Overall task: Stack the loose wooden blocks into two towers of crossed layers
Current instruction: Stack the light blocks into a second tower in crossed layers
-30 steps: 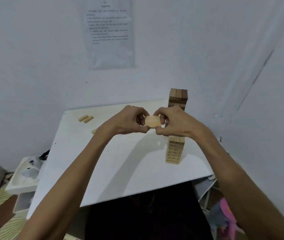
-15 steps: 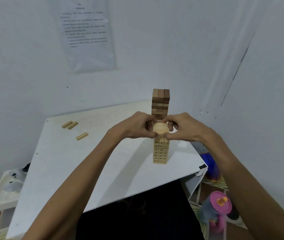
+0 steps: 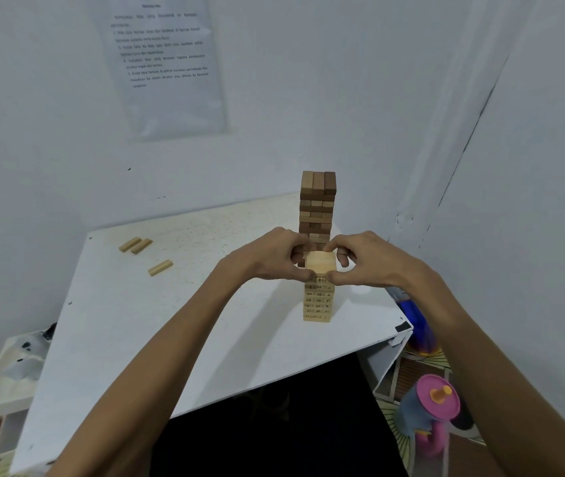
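Note:
Two block towers stand on the white table point(image 3: 157, 325). The pale tower point(image 3: 318, 301), its blocks marked with numbers, is nearer to me. Behind it rises a taller dark brown tower point(image 3: 317, 204). A layer of pale blocks point(image 3: 321, 260) sits at the top of the pale tower, pinched from both sides. My left hand point(image 3: 270, 254) grips its left side and my right hand point(image 3: 368, 259) grips its right side. Three loose pale blocks lie at the far left of the table: a pair point(image 3: 135, 245) side by side and a single one point(image 3: 160, 268).
The table's right corner point(image 3: 403, 327) is close to the towers. A wall runs along the back and right. A pink-lidded container point(image 3: 435, 404) and a blue object point(image 3: 415, 321) sit on the floor at right. A white tray point(image 3: 9, 373) is at lower left.
Both hands carried the pale blocks from mid-air down onto the top of the pale tower. My view has shifted right, so the towers now sit nearer the middle.

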Demonstrator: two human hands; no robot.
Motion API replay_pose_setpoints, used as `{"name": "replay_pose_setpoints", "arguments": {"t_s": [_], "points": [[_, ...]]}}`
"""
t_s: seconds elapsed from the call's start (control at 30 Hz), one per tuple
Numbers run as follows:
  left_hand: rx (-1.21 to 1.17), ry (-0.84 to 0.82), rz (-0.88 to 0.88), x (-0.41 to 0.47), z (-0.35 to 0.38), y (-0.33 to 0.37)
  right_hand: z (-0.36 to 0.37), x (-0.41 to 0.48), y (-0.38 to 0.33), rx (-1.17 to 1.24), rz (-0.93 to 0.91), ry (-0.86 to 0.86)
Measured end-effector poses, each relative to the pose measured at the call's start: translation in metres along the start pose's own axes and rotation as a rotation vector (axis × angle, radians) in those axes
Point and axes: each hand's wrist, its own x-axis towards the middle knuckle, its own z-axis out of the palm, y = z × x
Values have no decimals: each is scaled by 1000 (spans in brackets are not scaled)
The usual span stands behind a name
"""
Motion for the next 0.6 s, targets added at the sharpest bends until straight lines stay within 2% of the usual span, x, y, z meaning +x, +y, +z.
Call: {"name": "replay_pose_setpoints", "arguments": {"t_s": [0.6], "points": [[-71,-8,-5,-1,5,-6,4,0,-2,-17,-1,-27]]}}
